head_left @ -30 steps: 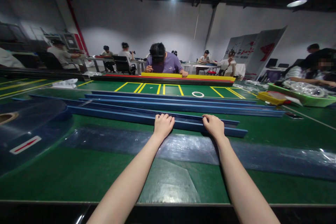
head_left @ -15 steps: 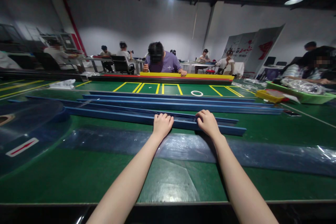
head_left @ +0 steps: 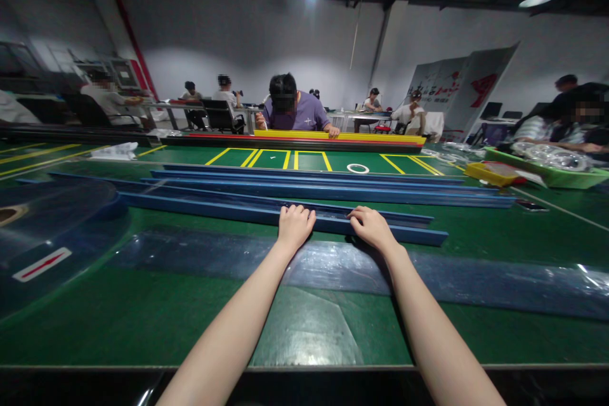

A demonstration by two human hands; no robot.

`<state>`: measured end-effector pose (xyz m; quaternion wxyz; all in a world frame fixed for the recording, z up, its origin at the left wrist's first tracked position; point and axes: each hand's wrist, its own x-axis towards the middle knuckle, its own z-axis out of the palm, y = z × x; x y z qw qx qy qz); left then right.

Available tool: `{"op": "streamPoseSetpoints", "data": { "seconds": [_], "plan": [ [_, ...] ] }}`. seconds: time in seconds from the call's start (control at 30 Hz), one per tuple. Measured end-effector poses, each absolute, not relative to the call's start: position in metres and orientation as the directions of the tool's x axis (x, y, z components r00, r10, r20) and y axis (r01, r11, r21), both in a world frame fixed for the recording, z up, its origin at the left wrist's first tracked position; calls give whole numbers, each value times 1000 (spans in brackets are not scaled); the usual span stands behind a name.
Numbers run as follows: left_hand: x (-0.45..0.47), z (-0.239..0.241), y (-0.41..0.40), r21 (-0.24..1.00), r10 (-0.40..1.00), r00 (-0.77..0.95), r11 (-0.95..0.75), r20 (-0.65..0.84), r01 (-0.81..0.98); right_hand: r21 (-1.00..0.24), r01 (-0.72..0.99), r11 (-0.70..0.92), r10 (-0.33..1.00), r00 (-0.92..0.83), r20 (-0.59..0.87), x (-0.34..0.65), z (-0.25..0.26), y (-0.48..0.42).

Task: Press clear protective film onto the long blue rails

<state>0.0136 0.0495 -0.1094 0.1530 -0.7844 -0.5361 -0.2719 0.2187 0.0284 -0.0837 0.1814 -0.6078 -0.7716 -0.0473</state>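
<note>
A long blue channel strip (head_left: 228, 210) lies crosswise on the green table mat (head_left: 209, 323). My left hand (head_left: 295, 228) is closed over its near wall, fingertips reaching into the trough. To the right, my right hand (head_left: 373, 228) is also closed over that wall, its fingers curled inside the channel. The fingertips of both hands are partly hidden. Under my forearms a clear plastic strip (head_left: 333, 266) stretches across the mat. Beyond the channel, more blue channel strips (head_left: 428, 193) lie side by side.
At the left sits a large roll of clear plastic (head_left: 71, 222) with a red-marked label. A white ring (head_left: 357, 169), a phone (head_left: 531, 205), a yellow tray (head_left: 485, 172) and a green bin (head_left: 566, 174) are farther back. Across the table, a co-worker (head_left: 304, 113) handles a yellow strip (head_left: 342, 136).
My right hand has slid a little left along the channel, closer to my left hand. The left hand stays in the same place on the wall.
</note>
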Motion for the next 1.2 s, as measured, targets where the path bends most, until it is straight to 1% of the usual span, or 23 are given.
{"op": "streamPoseSetpoints", "data": {
  "seconds": [0.3,0.57,0.87,1.03,1.2],
  "plan": [
    [14,-108,49,67,766,270,-377,584,924,-80,955,285,899,-237,367,215,-84,25],
    [15,-109,49,62,768,272,-374,580,925,-64,954,291,897,-249,366,215,-83,25],
    [15,-107,48,81,774,265,-376,575,923,-57,953,299,893,-258,370,214,-84,24],
    [16,-108,48,111,775,249,-379,581,919,-55,953,298,899,-261,351,214,-84,24],
    [16,-108,48,90,785,247,-358,568,929,-37,953,300,900,-270,343,214,-84,24]
  ]
}}
